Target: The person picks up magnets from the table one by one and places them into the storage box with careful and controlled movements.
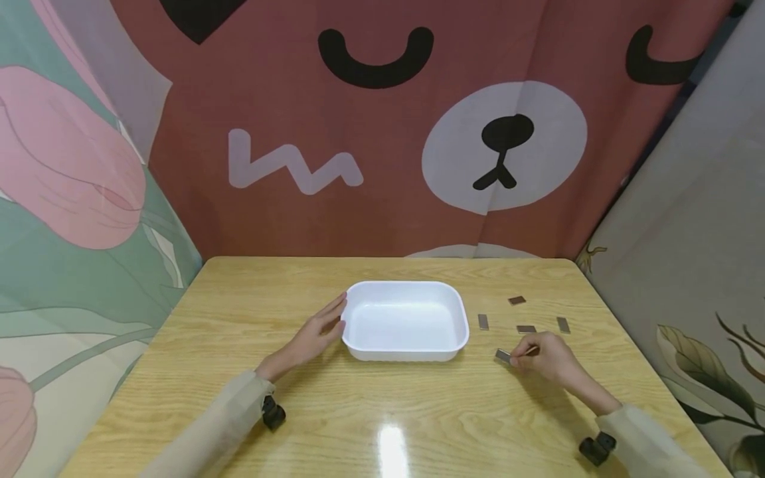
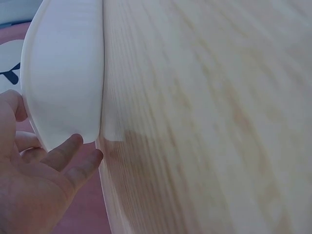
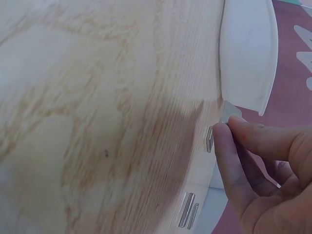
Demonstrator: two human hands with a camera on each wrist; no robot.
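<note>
Head view shows the right hand (image 1: 548, 358), fingers pinching a small flat plate (image 1: 503, 356) above the desk (image 1: 335, 418), at about four o'clock from the white tray (image 1: 404, 356). Four loose plates (image 1: 526, 329) lie around three o'clock. At nine o'clock, the left hand (image 1: 312, 337) touches the tray's side, its fingers extended, ungripping.

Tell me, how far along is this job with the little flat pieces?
Barely begun, it seems. Done: the white tray stands on the table, the left hand touching its side; no piece shows inside it. In hand: the right hand pinches at least one flat piece. Remaining: four more pieces lie on the table to the right of the tray, probably waiting to be picked up.
</note>
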